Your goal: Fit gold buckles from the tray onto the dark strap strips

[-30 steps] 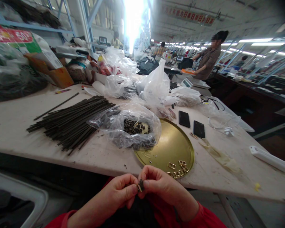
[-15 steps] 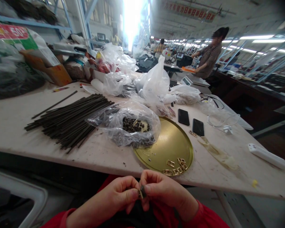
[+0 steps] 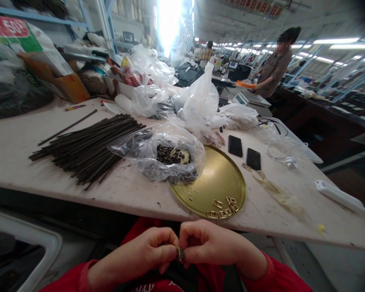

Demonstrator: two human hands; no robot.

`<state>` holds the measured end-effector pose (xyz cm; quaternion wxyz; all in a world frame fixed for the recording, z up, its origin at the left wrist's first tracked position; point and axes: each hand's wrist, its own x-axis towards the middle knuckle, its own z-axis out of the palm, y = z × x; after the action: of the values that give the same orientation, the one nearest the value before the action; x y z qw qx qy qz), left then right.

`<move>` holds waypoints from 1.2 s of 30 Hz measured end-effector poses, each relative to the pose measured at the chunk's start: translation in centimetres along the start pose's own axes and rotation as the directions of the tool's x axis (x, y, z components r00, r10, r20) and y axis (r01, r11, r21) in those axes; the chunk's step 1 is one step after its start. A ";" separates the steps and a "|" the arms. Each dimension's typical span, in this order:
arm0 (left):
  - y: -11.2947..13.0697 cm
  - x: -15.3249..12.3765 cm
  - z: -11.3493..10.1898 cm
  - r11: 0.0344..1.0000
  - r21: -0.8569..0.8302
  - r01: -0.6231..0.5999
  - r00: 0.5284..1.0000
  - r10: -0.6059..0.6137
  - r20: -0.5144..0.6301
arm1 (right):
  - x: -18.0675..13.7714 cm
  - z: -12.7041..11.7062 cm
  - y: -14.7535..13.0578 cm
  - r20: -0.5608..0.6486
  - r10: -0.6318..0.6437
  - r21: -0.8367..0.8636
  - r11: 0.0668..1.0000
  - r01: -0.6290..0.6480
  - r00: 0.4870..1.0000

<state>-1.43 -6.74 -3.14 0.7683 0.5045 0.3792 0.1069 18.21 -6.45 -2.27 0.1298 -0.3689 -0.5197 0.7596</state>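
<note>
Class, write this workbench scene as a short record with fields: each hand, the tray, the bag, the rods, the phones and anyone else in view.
Left hand: pinches a small metal piece, below the table edge
Right hand: pinches the same piece from the other side
Tray: round, gold; gold buckles lie by its near rim
Bag: clear plastic, small dark parts inside, overlapping the tray's far left rim
Rods: loose dark bundle, left of the bag
Phones: two, dark, right of the tray
Other person: stands at a far bench
</note>
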 end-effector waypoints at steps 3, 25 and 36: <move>-0.1 0.2 0.0 1.000 -0.007 -0.004 1.000 0.004 0.015 | 0.4 0.0 0.3 0.013 0.001 0.014 1.000 -0.001 1.000; -0.6 1.6 -0.5 0.984 0.051 -0.169 0.885 0.174 -0.432 | 3.3 2.6 2.4 -0.646 -0.426 -0.302 0.905 0.300 0.634; -0.9 1.3 -0.4 0.969 0.148 -0.198 0.826 0.246 -0.508 | 3.9 3.6 3.0 -0.518 -0.728 -0.707 0.660 0.255 0.448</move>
<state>-0.98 -6.16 -4.60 0.5956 0.5306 0.5166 0.3113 13.53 -7.93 -5.93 0.4563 -0.4985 -0.6858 0.2700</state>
